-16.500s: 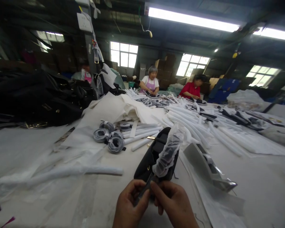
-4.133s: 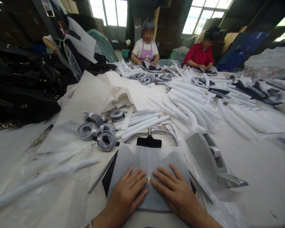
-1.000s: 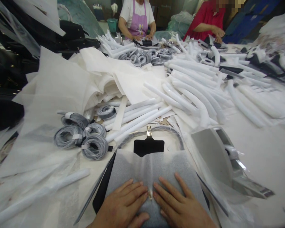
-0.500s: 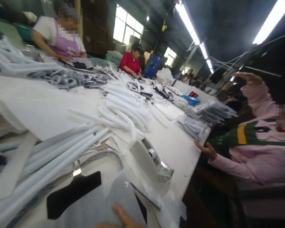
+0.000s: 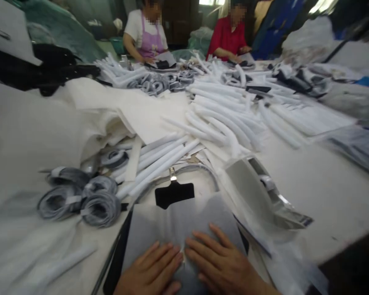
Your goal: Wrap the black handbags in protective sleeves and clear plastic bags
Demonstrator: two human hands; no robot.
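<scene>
A thin grey sheet (image 5: 197, 211) lies over a black item whose dark edges (image 5: 117, 254) show on both sides. My left hand (image 5: 150, 268) rests flat on the sheet, fingers stretched out. Beside it, my right hand (image 5: 223, 262) also presses flat, fingertips close to the left ones. A small whitish spot shows on the sheet between them. Above the sheet a black flap (image 5: 174, 194) sticks out under a metal clip (image 5: 172, 174). A grey strap (image 5: 199, 167) loops around behind it. What lies under the sheet is hidden.
Right of the sheet stands a grey tape dispenser (image 5: 249, 188) in clear plastic. Coiled grey straps (image 5: 101, 209) sit to the left. White tubes (image 5: 160, 162) lie behind, with more piled farther back. Two people (image 5: 149, 37) work across the table. The table edge drops away at lower right.
My view has swung left and down, so the person in pink sleeves at right is out of sight. Both hands now lie on the sheet; before, only some fingers showed at the bottom edge.
</scene>
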